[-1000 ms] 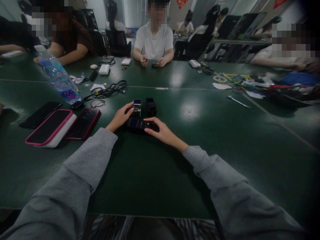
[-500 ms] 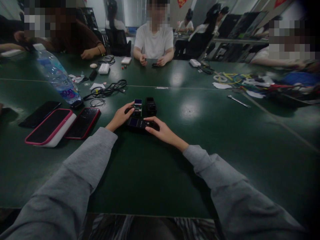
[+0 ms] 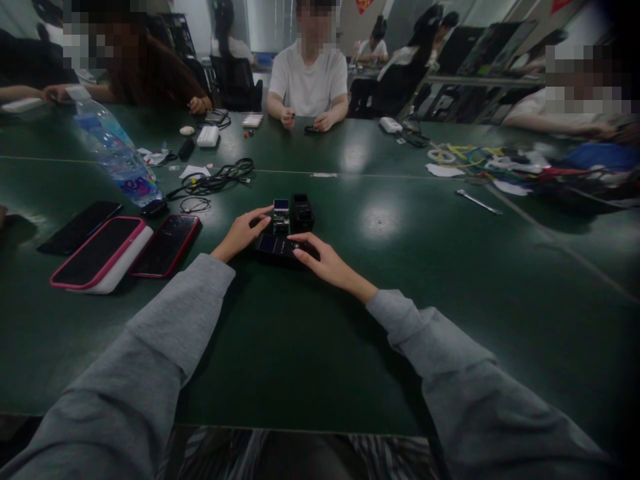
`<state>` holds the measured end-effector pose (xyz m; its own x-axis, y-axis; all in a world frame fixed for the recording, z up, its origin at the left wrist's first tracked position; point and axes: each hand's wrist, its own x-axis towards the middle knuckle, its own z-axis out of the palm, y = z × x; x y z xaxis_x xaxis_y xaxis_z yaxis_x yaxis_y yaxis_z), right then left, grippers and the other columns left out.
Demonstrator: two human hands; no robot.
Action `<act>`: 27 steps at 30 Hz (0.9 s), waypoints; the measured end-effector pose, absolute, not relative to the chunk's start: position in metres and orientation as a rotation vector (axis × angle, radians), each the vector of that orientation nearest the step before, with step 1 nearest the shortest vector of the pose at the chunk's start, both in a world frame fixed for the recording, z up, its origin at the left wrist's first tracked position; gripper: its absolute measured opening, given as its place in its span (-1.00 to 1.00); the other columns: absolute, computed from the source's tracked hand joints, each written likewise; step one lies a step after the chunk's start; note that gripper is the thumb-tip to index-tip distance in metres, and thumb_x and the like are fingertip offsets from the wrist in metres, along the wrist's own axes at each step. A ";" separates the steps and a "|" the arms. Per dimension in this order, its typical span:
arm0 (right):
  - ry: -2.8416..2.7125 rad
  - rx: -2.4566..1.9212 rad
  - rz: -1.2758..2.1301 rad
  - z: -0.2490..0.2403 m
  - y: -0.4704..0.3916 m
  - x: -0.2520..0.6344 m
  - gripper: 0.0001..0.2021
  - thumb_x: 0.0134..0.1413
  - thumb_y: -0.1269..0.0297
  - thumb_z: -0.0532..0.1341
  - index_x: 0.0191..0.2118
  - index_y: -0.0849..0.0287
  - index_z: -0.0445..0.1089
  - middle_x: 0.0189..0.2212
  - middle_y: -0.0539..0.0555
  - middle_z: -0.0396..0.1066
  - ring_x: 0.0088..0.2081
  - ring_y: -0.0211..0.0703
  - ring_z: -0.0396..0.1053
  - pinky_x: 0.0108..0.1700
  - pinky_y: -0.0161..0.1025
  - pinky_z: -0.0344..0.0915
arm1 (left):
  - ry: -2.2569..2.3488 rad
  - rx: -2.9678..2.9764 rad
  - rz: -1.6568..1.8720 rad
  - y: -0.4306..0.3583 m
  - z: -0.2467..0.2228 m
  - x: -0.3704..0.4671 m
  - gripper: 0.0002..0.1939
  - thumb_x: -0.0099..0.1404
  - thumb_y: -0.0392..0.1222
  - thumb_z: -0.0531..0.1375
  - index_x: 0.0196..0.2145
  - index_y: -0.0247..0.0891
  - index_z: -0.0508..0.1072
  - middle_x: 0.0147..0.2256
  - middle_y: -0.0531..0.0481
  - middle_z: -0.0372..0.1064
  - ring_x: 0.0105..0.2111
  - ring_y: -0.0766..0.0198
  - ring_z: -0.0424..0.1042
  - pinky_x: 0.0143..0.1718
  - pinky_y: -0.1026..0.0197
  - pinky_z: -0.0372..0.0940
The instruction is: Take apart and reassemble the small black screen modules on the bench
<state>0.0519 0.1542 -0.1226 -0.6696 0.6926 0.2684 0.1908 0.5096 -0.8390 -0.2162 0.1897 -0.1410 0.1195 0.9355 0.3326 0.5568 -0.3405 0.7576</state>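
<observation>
My left hand (image 3: pixel 244 230) has its thumb and fingers apart at the left edge of a small green circuit board (image 3: pixel 281 217) with a little screen. Whether they touch it is hard to tell. In front of the board lies a long black handheld device (image 3: pixel 273 245) with a dark screen at its left end and buttons toward the right. My right hand (image 3: pixel 323 260) grips that device's right end, thumb on the near side and fingers across the top. Just right of the board stands another black device (image 3: pixel 302 212), untouched.
Left of my hands lie a red-edged phone (image 3: pixel 167 245), a pink-and-white cased phone (image 3: pixel 103 253) and a dark phone (image 3: pixel 80 227). A water bottle (image 3: pixel 117 150) stands behind them, near black cables (image 3: pixel 220 179). Rightward are a wrench (image 3: pixel 479 202) and tangled wires (image 3: pixel 500 162). People sit opposite.
The circuit board has shifted slightly right, closer to the standing black device, and my left hand has moved a little the same way. My right hand stays on the handheld device.
</observation>
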 end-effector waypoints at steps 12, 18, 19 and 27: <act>-2.165 -0.727 1.034 -0.120 0.153 0.050 -0.61 0.36 -0.04 0.09 0.16 0.02 0.28 0.09 0.11 0.34 0.08 -0.01 0.34 0.12 0.03 0.33 | 1.442 1.964 1.087 0.188 -0.138 -0.215 -0.57 0.39 -0.01 0.14 0.17 -0.10 0.41 -0.02 -0.07 0.52 -0.02 0.12 0.47 0.16 -0.05 0.27; -2.169 -0.741 1.044 -0.121 0.153 0.050 -0.59 0.36 -0.05 0.08 0.17 0.03 0.27 0.10 0.13 0.33 0.07 0.00 0.34 0.09 0.03 0.35 | 1.448 1.957 1.084 0.187 -0.137 -0.214 -0.56 0.39 -0.01 0.14 0.18 -0.11 0.41 -0.05 -0.07 0.52 -0.04 0.12 0.48 0.15 -0.05 0.28; -2.169 -0.745 1.040 -0.121 0.153 0.050 -0.59 0.36 -0.05 0.08 0.17 0.03 0.28 0.09 0.13 0.33 0.07 0.00 0.34 0.09 0.03 0.35 | 1.450 1.956 1.084 0.187 -0.137 -0.214 -0.56 0.39 -0.01 0.14 0.18 -0.11 0.41 -0.05 -0.08 0.52 -0.04 0.12 0.48 0.15 -0.05 0.28; -2.155 -0.761 0.976 -0.121 0.151 0.049 -0.62 0.36 -0.01 0.11 0.16 0.05 0.29 0.07 0.13 0.34 0.08 0.00 0.33 0.15 0.06 0.29 | 1.424 1.967 1.062 0.187 -0.135 -0.215 -0.58 0.40 0.02 0.13 0.14 -0.09 0.45 0.13 -0.08 0.43 0.14 0.07 0.39 0.24 -0.10 0.19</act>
